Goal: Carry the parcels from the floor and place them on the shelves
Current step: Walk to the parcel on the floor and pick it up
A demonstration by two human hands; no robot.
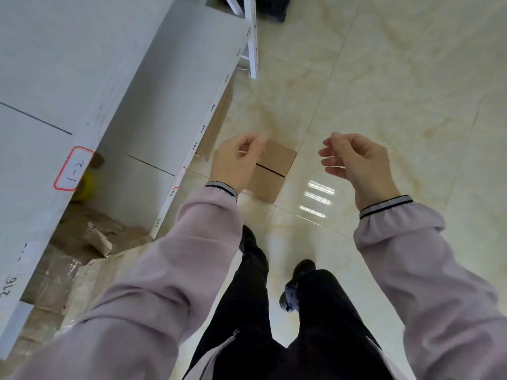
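A brown cardboard parcel (pixel 274 165) lies on the glossy tiled floor beside the white shelves (pixel 153 111). My left hand (pixel 236 163) hovers above its left side with the fingers loosely curled and nothing in it. My right hand (pixel 354 160) floats to the right of the parcel, over bare floor, fingers bent and apart, also holding nothing. Part of the parcel is hidden behind my left hand. Both arms wear pale pink sleeves.
Several brown parcels (pixel 82 242) are stacked on the lower shelf at left, with a yellow item (pixel 89 182) among them. Another cardboard piece (pixel 216 124) leans under the shelf edge. A white shelf post (pixel 252 37) stands ahead. My feet (pixel 296 281) are on the floor below.
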